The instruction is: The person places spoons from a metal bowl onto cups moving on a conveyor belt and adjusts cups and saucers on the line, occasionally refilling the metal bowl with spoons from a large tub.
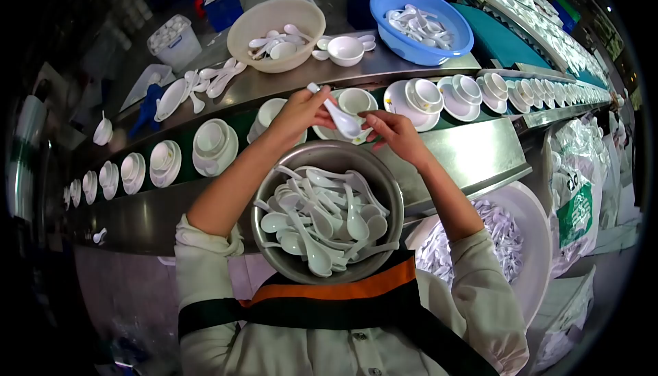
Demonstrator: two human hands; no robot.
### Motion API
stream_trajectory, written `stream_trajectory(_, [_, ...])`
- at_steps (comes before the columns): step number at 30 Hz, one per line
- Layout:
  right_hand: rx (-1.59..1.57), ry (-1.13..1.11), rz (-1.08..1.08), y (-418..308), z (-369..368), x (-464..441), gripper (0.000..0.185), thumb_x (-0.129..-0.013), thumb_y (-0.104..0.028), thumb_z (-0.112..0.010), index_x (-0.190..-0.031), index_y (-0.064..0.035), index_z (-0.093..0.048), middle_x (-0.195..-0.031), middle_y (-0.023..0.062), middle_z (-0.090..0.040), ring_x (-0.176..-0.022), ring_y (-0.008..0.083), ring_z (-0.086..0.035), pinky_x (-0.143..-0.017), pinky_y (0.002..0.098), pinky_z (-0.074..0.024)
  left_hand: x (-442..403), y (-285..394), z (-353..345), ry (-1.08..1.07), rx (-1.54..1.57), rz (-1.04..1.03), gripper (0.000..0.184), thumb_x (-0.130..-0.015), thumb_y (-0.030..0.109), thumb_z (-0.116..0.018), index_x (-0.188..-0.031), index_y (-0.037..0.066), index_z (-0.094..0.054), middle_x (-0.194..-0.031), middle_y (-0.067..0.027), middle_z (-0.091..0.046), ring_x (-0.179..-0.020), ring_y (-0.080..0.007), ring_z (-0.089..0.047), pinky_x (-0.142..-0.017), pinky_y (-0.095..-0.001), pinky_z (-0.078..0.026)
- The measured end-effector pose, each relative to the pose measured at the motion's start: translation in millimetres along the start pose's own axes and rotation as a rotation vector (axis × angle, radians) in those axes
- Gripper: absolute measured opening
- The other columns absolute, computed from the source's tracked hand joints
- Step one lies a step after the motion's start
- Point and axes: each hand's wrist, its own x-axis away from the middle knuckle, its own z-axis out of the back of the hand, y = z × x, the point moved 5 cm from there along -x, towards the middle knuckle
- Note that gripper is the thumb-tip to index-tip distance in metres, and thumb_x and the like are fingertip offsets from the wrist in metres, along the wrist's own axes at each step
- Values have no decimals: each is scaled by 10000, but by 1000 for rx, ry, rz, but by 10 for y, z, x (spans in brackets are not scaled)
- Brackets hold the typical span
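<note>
My left hand (301, 117) is closed around the handle of a white soup spoon (345, 124), whose bowl points down and to the right. The handle's end shows above the fingers. At the right of the spoon's bowl is my right hand (396, 135), fingers apart, their tips close to its rim; whether they touch it I cannot tell. Under both hands a steel basin (393, 239) full of white spoons (319, 222) stands against my front. Just behind the spoon, a small bowl (355, 100) sits on a plate on the conveyor belt, partly hidden.
Stacked bowls and plates (215, 144) line the green belt (184, 183) on both sides. Beyond it stand a cream basin (312, 23) and a blue basin (456, 47) with spoons. A large white tub (538, 239) holds wrapped items at my right, beside a plastic sack (579, 191).
</note>
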Motion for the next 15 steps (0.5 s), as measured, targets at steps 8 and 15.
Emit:
stream_trajectory(8, [309, 196, 4, 355, 532, 58, 125, -788, -42, -580, -881, 33, -615, -685, 91, -621, -549, 119, -603, -485, 242, -499, 309, 175, -367, 167, -828, -363, 305, -787, 245, -638, -972, 18, -552, -938, -103, -572, -864, -193, -567, -744, -311, -465])
stream_trajectory(15, [678, 289, -52, 585, 651, -24, 248, -784, -237, -637, -900, -19, -654, -618, 144, -620, -567, 200, -633, -561, 311, -496, 750, -499, -888, -588, -1285, -488, 125, -599, 164, -655, -660, 74, -594, -849, -83, -536, -898, -268, -482, -771, -385, -374])
